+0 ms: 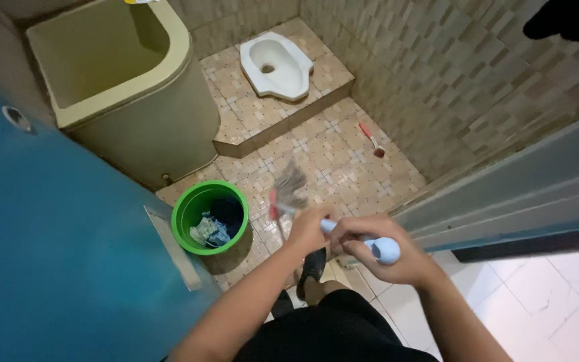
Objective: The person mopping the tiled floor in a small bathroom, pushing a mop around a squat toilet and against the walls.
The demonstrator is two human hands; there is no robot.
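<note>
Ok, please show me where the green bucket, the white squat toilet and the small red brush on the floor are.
green bucket (183, 213), head view, on its left rim.
white squat toilet (291, 79), head view, on its right rim.
small red brush (372, 140), head view, on the middle of its handle.

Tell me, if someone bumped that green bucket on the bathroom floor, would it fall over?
Probably not easily. The green bucket looks wide and squat and sits flat on the tiled floor, so it would likely slide rather than tip. It holds only some crumpled scraps, so it is probably light and would shift at a small push.
</note>
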